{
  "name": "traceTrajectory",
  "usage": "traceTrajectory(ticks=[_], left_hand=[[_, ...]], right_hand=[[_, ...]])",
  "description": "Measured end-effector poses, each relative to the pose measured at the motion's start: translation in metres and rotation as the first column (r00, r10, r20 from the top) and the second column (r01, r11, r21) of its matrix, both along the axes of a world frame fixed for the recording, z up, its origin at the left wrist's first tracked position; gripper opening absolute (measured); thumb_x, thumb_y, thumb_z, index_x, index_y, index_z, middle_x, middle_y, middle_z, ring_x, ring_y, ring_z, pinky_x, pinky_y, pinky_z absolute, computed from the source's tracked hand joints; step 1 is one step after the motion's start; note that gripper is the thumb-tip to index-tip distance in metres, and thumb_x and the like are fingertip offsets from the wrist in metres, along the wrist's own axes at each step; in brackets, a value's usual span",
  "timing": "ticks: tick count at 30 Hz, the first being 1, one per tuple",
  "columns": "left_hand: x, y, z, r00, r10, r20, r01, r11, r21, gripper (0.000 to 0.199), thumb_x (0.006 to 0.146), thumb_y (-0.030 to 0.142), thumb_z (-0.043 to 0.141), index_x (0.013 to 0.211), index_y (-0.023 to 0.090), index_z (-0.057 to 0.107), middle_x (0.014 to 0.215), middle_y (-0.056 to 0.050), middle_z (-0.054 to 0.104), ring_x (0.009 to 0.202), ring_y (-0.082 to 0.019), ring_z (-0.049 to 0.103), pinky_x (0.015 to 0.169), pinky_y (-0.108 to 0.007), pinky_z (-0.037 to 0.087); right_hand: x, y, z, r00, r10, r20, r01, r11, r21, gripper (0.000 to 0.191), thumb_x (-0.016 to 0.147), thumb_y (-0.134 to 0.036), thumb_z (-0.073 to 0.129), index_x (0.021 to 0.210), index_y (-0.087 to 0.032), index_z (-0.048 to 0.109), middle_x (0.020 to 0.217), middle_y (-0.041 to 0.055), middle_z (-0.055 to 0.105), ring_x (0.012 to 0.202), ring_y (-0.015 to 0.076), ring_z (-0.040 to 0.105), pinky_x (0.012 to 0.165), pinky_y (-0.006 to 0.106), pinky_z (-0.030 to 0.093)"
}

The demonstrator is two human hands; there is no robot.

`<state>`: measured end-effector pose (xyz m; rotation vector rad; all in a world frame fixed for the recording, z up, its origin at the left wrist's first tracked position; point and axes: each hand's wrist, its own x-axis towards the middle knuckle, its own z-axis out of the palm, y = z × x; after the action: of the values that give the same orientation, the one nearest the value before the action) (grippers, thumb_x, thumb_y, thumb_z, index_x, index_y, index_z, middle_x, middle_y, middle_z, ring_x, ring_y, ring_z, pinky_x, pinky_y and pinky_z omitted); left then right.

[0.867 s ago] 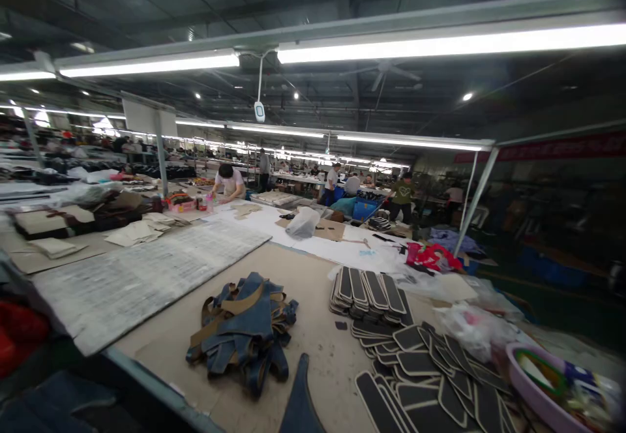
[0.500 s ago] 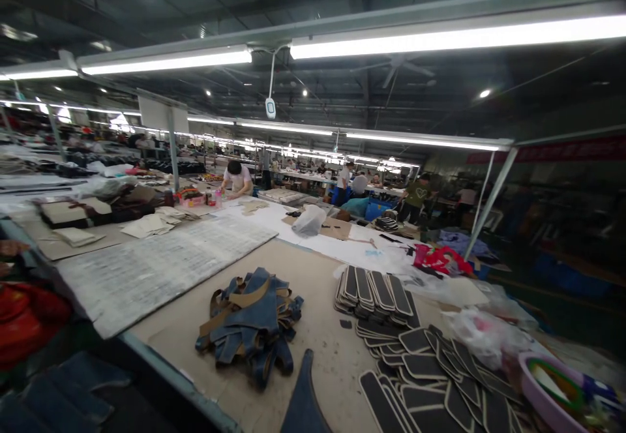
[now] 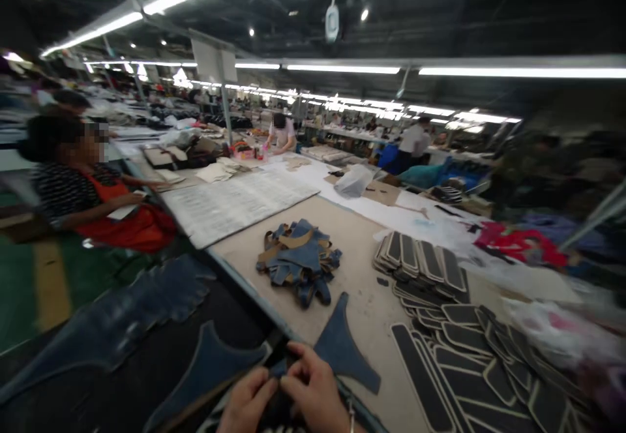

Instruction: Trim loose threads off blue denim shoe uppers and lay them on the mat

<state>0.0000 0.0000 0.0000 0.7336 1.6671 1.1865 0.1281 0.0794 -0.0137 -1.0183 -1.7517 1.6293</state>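
My left hand (image 3: 248, 399) and my right hand (image 3: 313, 387) are close together at the bottom centre, over the table's near edge. Both have their fingers pinched on a small dark blue piece (image 3: 278, 369), mostly hidden by the fingers. Just beyond my right hand, a curved blue leather-like piece (image 3: 342, 345) lies flat on the beige table (image 3: 362, 221). Another curved blue piece (image 3: 210, 364) rests on the dark surface left of my hands. A heap of blue and tan scraps (image 3: 298, 257) sits further back.
Many dark pieces with pale edges (image 3: 469, 368) cover the right side. A pale board (image 3: 244, 205) lies beyond the scraps. At the left, a person in a red apron (image 3: 127, 221) sits beside a row of blue pieces (image 3: 132, 315). Plastic bags (image 3: 552, 332) lie at the right.
The view has tilted down and turned left, so the tabletop things appear higher and further right. Both my hands have come into view, and the seated person now shows.
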Motion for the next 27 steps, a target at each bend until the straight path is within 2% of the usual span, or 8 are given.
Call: traceTrajectory(ticks=[4,6,12,16,19,22,24,27], left_hand=[[-0.005,-0.003,-0.025,0.994,-0.039,-0.098,0.047,0.995,0.082,0.033,0.076,0.045,0.052,0.063,0.015,0.052,0.057,0.003,0.046,0.059,-0.011,0.04,0.056,-0.023,0.034],[-0.005,-0.004,-0.028,0.986,-0.049,-0.158,0.06,0.996,0.066,0.029,0.079,0.039,0.048,0.062,0.016,0.049,0.059,0.004,0.042,0.059,-0.01,0.038,0.056,-0.023,0.032],[-0.002,-0.004,-0.02,0.976,-0.099,-0.194,0.112,0.992,0.056,0.03,0.079,0.036,0.046,0.057,0.017,0.039,0.057,0.005,0.036,0.058,-0.009,0.033,0.054,-0.023,0.027],[-0.001,-0.005,-0.025,0.988,-0.113,0.104,0.106,0.992,0.07,0.034,0.075,0.045,0.053,0.061,0.017,0.041,0.058,0.005,0.034,0.055,-0.008,0.03,0.052,-0.023,0.024],[-0.001,-0.006,-0.03,0.939,-0.098,0.33,0.077,0.994,0.078,0.041,0.069,0.054,0.059,0.065,0.017,0.042,0.058,0.006,0.036,0.053,-0.007,0.029,0.05,-0.022,0.021],[-0.001,-0.004,-0.03,0.92,-0.071,0.386,0.043,0.996,0.081,0.044,0.069,0.056,0.06,0.066,0.017,0.04,0.057,0.006,0.036,0.052,-0.006,0.028,0.049,-0.022,0.02],[-0.002,-0.003,-0.028,0.933,-0.075,0.353,0.045,0.995,0.092,0.044,0.07,0.057,0.059,0.066,0.017,0.04,0.057,0.006,0.037,0.052,-0.006,0.029,0.049,-0.022,0.021],[-0.003,0.0,-0.026,0.966,-0.073,0.247,0.052,0.994,0.094,0.048,0.068,0.061,0.058,0.062,0.017,0.039,0.057,0.006,0.034,0.053,-0.006,0.028,0.05,-0.022,0.021]], right_hand=[[0.003,0.003,-0.002,0.986,0.042,-0.164,-0.099,0.928,-0.36,0.035,0.079,-0.05,0.058,0.093,-0.018,0.054,0.064,-0.0034,0.055,0.054,0.0122,0.051,0.052,0.023,0.039],[0.007,0.006,-0.002,0.981,0.129,-0.147,-0.179,0.895,-0.408,0.041,0.081,-0.058,0.051,0.077,-0.017,0.053,0.063,-0.0022,0.053,0.052,0.0119,0.048,0.049,0.023,0.036],[0.008,0.005,-0.003,0.932,0.359,0.049,-0.354,0.931,-0.084,0.041,0.086,-0.049,0.049,0.06,-0.017,0.05,0.056,-0.0045,0.04,0.054,0.0115,0.037,0.049,0.024,0.029],[0.006,0.005,0.0,0.92,0.377,0.102,-0.388,0.914,0.122,0.04,0.089,-0.041,0.046,0.057,-0.017,0.047,0.059,-0.004,0.04,0.057,0.0119,0.037,0.052,0.025,0.029],[0.005,0.006,0.001,0.929,0.35,0.117,-0.365,0.917,0.158,0.044,0.088,-0.044,0.046,0.052,-0.019,0.039,0.056,-0.0051,0.034,0.053,0.0111,0.033,0.05,0.025,0.026],[0.005,0.005,0.002,0.929,0.367,0.056,-0.364,0.93,-0.058,0.051,0.086,-0.057,0.043,0.052,-0.019,0.042,0.05,-0.0051,0.036,0.048,0.0106,0.033,0.047,0.025,0.025],[0.005,0.005,0.005,0.914,0.405,-0.02,-0.397,0.882,-0.254,0.06,0.087,-0.064,0.029,0.052,-0.019,0.045,0.046,-0.004,0.04,0.044,0.0108,0.034,0.045,0.025,0.026],[0.004,0.007,0.008,0.898,0.432,-0.08,-0.433,0.841,-0.324,0.06,0.087,-0.065,0.027,0.056,-0.018,0.049,0.048,-0.0027,0.043,0.046,0.012,0.037,0.048,0.025,0.028]])
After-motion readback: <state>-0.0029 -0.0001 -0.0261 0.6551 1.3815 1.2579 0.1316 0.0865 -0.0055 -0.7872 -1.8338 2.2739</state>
